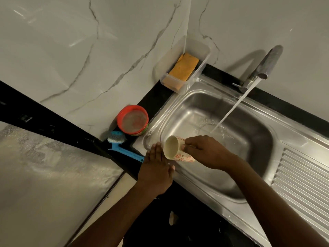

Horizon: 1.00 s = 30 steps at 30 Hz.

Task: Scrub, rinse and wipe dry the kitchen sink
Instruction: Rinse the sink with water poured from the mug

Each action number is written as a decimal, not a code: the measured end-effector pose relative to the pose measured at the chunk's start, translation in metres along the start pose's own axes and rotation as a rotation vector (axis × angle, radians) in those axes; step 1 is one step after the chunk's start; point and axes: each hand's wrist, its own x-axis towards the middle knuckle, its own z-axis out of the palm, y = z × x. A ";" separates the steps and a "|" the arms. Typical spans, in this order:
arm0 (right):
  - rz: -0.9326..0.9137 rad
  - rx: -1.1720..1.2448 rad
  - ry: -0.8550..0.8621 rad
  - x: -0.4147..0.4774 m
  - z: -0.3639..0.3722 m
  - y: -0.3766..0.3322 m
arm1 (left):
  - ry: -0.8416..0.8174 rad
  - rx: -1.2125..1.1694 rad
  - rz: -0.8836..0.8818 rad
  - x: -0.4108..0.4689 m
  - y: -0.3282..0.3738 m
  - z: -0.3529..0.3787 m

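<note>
Black counter [156, 97] in front of me, one length along the marble-veined wall [71, 50].
- Set into it: steel sink [277, 122], with a ribbed drainboard [302, 175] on my right.
- Back corner: clear plastic box [167, 68], its front end on the sink's rim, holding a folded orange cloth [183, 68].
- Left of the sink: round red tub [132, 120], contents unclear, perhaps cleaning paste.
- Just beside the tub: blue brush [121, 145], head toward the wall, handle toward me.

Bare left hand [155, 169] and bare right hand [207, 151]; left forearm [115, 216] and right forearm [267, 196] uncovered down to frame edge.
</note>
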 end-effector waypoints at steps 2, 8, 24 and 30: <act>0.032 0.053 0.011 -0.014 -0.006 0.018 | -0.044 -0.003 0.034 -0.009 0.013 0.002; 0.116 -0.092 0.061 -0.038 -0.009 0.040 | -0.069 -0.080 0.052 -0.027 0.026 0.007; 0.083 -0.106 0.071 -0.077 0.006 0.048 | -0.042 0.026 0.125 -0.022 0.032 0.015; 0.204 -0.179 0.083 -0.100 -0.008 0.066 | -0.049 0.019 0.314 -0.030 0.036 0.022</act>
